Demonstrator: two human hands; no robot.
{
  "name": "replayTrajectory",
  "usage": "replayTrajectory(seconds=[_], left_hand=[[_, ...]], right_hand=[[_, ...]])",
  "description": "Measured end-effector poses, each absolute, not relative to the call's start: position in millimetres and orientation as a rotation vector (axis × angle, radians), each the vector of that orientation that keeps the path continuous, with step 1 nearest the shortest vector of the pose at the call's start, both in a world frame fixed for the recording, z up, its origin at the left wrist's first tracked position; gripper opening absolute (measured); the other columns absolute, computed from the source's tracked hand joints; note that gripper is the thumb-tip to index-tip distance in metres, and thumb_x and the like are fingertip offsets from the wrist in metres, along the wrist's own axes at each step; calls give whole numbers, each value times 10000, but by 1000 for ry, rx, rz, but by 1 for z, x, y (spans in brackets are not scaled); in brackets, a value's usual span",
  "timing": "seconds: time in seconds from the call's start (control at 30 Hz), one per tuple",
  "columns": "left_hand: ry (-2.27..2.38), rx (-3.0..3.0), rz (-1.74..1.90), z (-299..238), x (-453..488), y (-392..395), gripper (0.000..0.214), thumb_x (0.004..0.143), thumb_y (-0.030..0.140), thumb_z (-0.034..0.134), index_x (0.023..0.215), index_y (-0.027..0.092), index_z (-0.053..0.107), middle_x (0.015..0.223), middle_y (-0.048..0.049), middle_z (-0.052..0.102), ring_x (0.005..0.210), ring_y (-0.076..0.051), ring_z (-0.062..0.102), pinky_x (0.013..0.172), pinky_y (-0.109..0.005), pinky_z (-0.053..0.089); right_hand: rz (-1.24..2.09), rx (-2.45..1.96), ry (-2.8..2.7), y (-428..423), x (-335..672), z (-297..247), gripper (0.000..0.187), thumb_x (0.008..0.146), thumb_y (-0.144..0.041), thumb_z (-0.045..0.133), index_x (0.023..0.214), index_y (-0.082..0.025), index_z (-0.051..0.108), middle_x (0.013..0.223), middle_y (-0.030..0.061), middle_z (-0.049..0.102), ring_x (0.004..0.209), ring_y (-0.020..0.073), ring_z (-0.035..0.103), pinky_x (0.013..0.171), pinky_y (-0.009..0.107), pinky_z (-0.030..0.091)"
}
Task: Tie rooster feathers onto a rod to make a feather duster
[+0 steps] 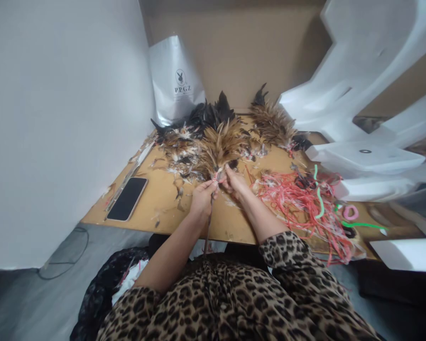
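Both hands at work over the table (230, 226), meeting at the foot of a brown feather bundle (222, 144). Left hand (201, 198): thumb and fingers drawn together, pinching the bundle's base from the near side. Right hand (235, 182): fingers curled in close from the other side, also on the base; from here I cannot tell whether they press quills or the pinkish binding (216, 176). Bundle stands just beyond the fingertips, plumes fanning away from the wearer. A dark strip (208, 227) hangs below the left fingers toward the lap.

Beyond and left of the fingers, loose feathers (181, 158) lie heaped, with black plumes (199, 116) behind and a silvery bag (177, 80) farther back. Second bundle (272, 121) beyond them to the right. Phone (128, 199) well left of the fingers, screen dark. Right of them, a tangle of red strings (287, 192); past that, a pink ring (350, 212).
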State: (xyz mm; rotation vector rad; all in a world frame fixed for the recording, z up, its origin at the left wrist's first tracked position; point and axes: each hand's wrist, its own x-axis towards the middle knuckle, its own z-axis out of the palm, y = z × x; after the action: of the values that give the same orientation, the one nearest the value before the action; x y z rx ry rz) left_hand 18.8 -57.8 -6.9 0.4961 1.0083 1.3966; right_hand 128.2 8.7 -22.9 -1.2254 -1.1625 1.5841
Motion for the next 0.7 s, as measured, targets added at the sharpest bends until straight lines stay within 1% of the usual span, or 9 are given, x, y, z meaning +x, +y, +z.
replayTrajectory(seconds=[0.07, 0.13, 0.2, 0.27, 0.33, 0.47, 0.57, 0.63, 0.7], left_hand=[[992, 457, 1379, -5, 15, -56, 209, 607, 178, 772, 690, 115, 591, 518, 26, 504, 447, -29, 405, 403, -146, 280], [986, 415, 1381, -2, 9, -52, 188, 619, 149, 757, 663, 116, 577, 508, 32, 492, 432, -22, 393, 389, -135, 269], [975, 382, 1418, 1, 0, -48, 177, 626, 116, 745, 655, 120, 570, 521, 33, 496, 439, -20, 412, 385, -124, 272], [948, 366, 1473, 4, -8, -44, 154, 647, 92, 726, 675, 124, 578, 529, 38, 492, 449, -20, 427, 388, -116, 284], [929, 346, 1516, 7, -16, -42, 137, 668, 74, 707, 680, 124, 580, 532, 40, 486, 447, -18, 426, 387, -111, 290], [926, 334, 1545, 10, -22, -43, 147, 672, 75, 711, 672, 119, 571, 531, 43, 463, 440, -15, 409, 379, -113, 287], [924, 345, 1543, 10, -20, -46, 142, 667, 86, 715, 686, 121, 579, 541, 42, 469, 445, -17, 412, 379, -115, 283], [923, 345, 1542, 9, -17, -48, 142, 656, 87, 717, 672, 116, 579, 546, 37, 481, 449, -19, 419, 380, -117, 284], [932, 341, 1556, 9, -14, -51, 150, 640, 90, 725, 653, 111, 577, 545, 32, 489, 455, -21, 426, 382, -119, 286]], right_hand=[[1721, -1238, -1104, 6, 130, -19, 682, 686, -809, 428, 572, -160, 604, 355, -23, 409, 296, 44, 160, 353, 230, 95], [1726, -1262, -1139, 0, 134, -14, 700, 693, -810, 415, 603, -151, 631, 388, -7, 464, 300, 44, 194, 352, 227, 109], [1579, -1280, -1333, -8, 143, -9, 703, 710, -796, 416, 595, -145, 656, 404, 10, 501, 316, 52, 283, 360, 223, 174], [1405, -1303, -1580, -14, 157, -5, 671, 722, -762, 455, 568, -146, 671, 422, 26, 536, 359, 64, 387, 399, 214, 259], [1314, -1344, -1763, -15, 178, 1, 633, 731, -724, 494, 555, -146, 680, 447, 37, 571, 396, 77, 443, 442, 216, 314], [1109, -1499, -1722, 15, 220, 13, 517, 726, -626, 579, 595, -135, 674, 509, 30, 599, 414, 83, 426, 446, 233, 304], [848, -1678, -1596, 59, 239, 15, 350, 728, -451, 641, 580, -134, 623, 507, 10, 557, 443, 85, 425, 466, 234, 302], [656, -1824, -1532, 87, 242, 12, 276, 744, -358, 635, 589, -131, 611, 539, 29, 563, 499, 105, 479, 499, 238, 327], [539, -1955, -1489, 109, 239, 6, 227, 743, -329, 642, 647, -123, 633, 599, 76, 602, 584, 146, 548, 538, 250, 363]])
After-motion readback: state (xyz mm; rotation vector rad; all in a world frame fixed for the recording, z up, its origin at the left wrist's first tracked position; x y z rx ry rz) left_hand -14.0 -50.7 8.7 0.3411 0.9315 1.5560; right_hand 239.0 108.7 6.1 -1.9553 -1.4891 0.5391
